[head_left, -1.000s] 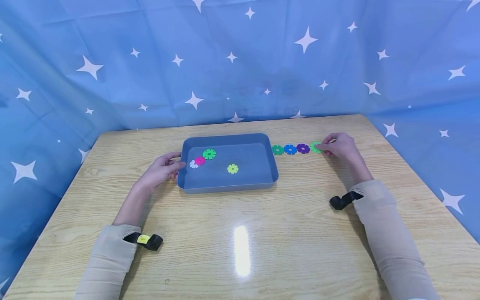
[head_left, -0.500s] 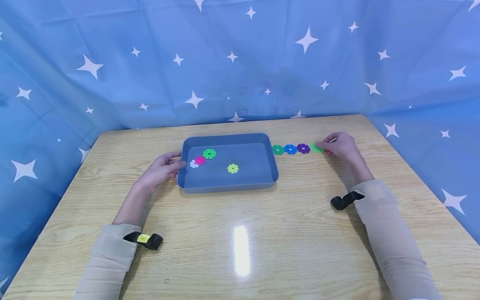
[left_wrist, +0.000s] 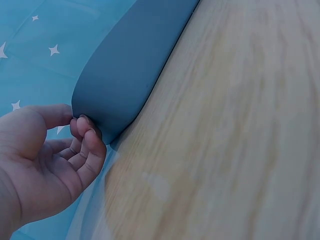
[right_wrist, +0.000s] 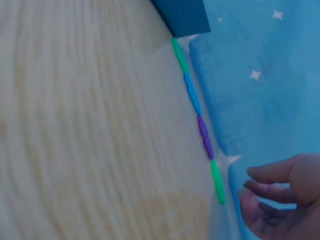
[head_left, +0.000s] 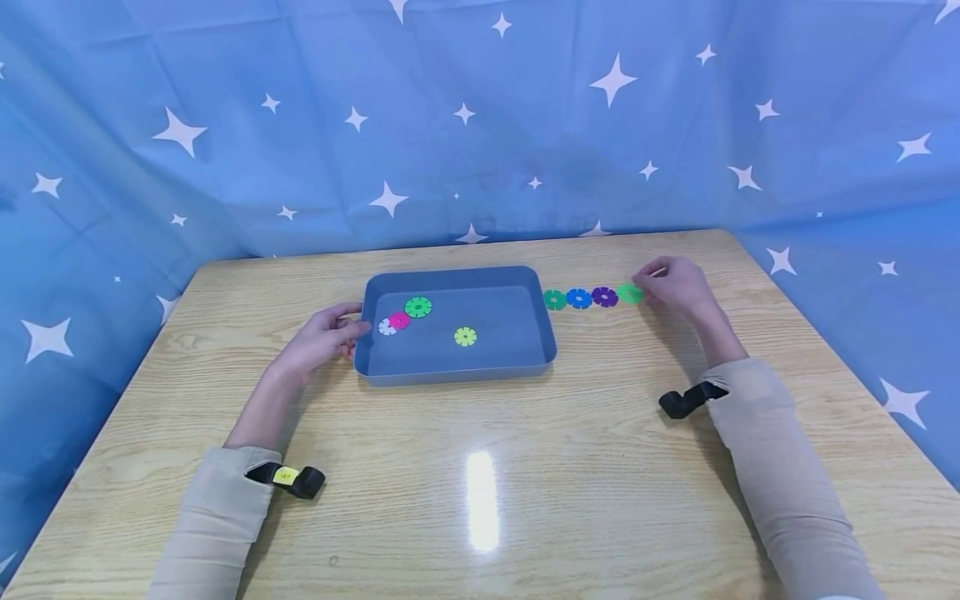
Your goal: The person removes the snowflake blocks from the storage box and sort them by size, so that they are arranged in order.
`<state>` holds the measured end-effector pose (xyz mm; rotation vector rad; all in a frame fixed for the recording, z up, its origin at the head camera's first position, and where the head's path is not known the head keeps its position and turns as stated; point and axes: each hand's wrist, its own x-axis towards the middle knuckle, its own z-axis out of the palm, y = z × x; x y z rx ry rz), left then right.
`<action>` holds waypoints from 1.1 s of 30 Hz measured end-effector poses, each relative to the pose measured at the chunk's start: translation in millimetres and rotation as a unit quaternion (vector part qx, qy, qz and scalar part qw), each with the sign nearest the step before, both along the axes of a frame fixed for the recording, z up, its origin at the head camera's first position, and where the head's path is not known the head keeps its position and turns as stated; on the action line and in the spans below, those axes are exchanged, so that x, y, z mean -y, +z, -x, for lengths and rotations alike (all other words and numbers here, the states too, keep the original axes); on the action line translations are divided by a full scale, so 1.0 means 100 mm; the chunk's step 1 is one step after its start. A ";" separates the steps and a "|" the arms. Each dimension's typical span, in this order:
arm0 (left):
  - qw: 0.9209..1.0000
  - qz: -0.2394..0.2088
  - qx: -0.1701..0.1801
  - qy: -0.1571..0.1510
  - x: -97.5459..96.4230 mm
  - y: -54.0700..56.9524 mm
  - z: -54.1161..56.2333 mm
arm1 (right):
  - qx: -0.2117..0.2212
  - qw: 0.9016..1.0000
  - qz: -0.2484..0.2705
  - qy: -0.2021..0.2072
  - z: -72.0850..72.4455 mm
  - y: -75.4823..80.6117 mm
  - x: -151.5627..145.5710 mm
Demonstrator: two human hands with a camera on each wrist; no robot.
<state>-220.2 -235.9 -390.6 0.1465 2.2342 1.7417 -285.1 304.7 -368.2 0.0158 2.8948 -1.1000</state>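
Note:
My left hand pinches the left wall of a shallow blue-grey tray, its thumb at the rim; the left wrist view shows the fingers curled against the tray's end. Inside the tray lie a white notched disc, a pink one slightly over it, a green one and a yellow one. To the tray's right runs a row of flat notched discs: dark green, blue, purple and light green. My right hand hovers just beyond the light green disc, apart from it, holding nothing.
A wooden table carries everything, its far edge behind the tray. A blue curtain with white stars hangs behind and at both sides. Black straps with small cameras sit on both wrists.
My right hand has let go of the light green disc at the end of the row and risen slightly away from it. The left hand and tray have stayed put.

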 end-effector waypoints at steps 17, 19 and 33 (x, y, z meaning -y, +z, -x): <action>1.000 -0.003 -0.007 -0.003 0.00 -0.02 0.00 | -0.051 0.994 0.063 0.073 -0.02 0.19 0.60; 1.000 -0.001 -0.007 -0.003 0.00 -0.02 0.00 | -0.053 0.993 0.065 0.082 -0.01 0.20 0.70; 1.000 0.000 -0.008 -0.003 0.00 -0.02 0.01 | -0.055 0.979 0.098 0.168 -0.04 0.31 1.50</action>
